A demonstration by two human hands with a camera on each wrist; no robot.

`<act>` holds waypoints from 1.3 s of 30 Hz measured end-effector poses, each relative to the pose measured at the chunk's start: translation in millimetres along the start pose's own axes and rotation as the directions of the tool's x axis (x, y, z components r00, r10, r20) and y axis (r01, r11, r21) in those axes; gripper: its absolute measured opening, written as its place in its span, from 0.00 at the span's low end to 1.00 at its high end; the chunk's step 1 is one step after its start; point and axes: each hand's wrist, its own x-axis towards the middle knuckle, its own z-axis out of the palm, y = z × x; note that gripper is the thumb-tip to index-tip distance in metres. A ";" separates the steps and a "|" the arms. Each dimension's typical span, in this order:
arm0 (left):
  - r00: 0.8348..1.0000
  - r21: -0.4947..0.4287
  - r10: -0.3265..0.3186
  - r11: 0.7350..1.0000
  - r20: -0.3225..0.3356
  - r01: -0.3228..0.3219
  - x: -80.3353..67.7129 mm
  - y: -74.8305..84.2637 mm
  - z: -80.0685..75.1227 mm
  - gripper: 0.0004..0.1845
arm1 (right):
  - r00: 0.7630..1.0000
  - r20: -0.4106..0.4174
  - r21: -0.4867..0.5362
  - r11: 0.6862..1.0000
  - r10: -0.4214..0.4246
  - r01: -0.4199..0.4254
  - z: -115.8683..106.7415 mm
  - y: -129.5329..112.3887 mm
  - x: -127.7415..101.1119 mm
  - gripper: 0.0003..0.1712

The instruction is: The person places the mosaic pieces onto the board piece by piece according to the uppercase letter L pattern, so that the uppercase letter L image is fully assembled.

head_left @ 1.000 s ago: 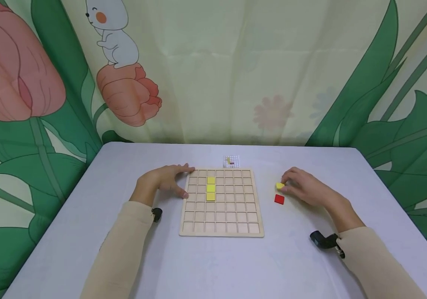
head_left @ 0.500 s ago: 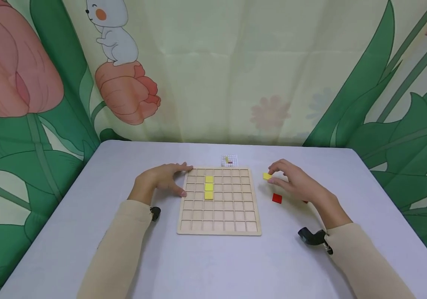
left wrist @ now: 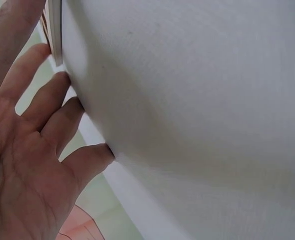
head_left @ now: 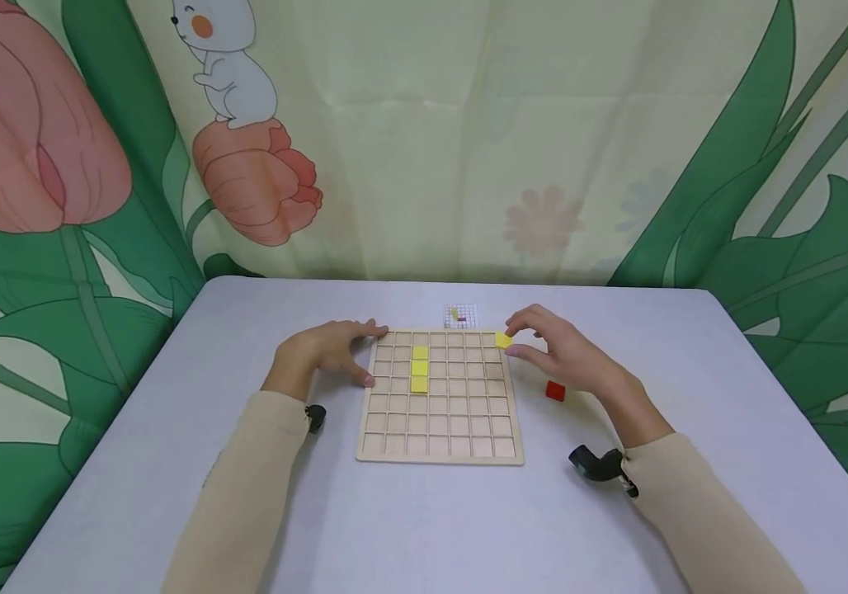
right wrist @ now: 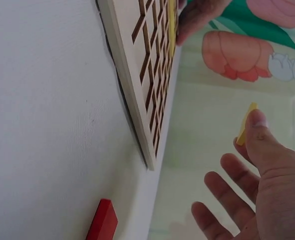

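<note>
Right hand [head_left: 561, 351] pinches yellow tile [head_left: 502, 340], raised by board [head_left: 439, 426], far right; three yellow tiles [head_left: 420, 368], lined near to far, lie left; left hand [head_left: 323, 348] spread at left edge.

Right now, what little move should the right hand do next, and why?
I'd probably have the right hand carry its yellow tile left, to the empty cell just below the three yellow tiles on the board. The tile is pinched and lifted, and the little card shows a yellow strip too, though it's too small to count its squares.
</note>
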 end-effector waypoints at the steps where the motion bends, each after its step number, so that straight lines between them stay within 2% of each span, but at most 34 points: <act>1: 1.000 0.006 0.002 1.000 0.000 -0.002 0.2 -0.6 0.0 0.52 | 1.000 0.000 0.003 1.000 -0.007 0.007 2.1 -1.4 2.6 0.15; 11: 1.000 0.000 0.016 1.000 0.005 -0.016 -0.1 0.7 -1.0 0.52 | 0.998 -0.007 0.028 0.998 -0.056 0.056 22.9 -13.8 17.2 0.12; 19: 1.000 -0.012 0.004 1.000 0.009 -0.004 -1.3 3.2 -0.8 0.52 | 0.996 0.048 0.032 0.997 -0.074 0.073 40.1 -24.1 26.9 0.13; 25: 1.000 -0.015 -0.008 1.000 -0.005 0.008 0.6 2.7 0.0 0.52 | 0.990 0.069 0.034 0.992 -0.120 0.118 52.6 -31.4 33.8 0.11; 39: 1.000 -0.024 0.007 1.000 -0.007 -0.007 -0.6 -1.3 -1.6 0.52 | 0.978 0.180 -0.048 0.993 -0.101 0.112 78.9 -52.4 44.8 0.12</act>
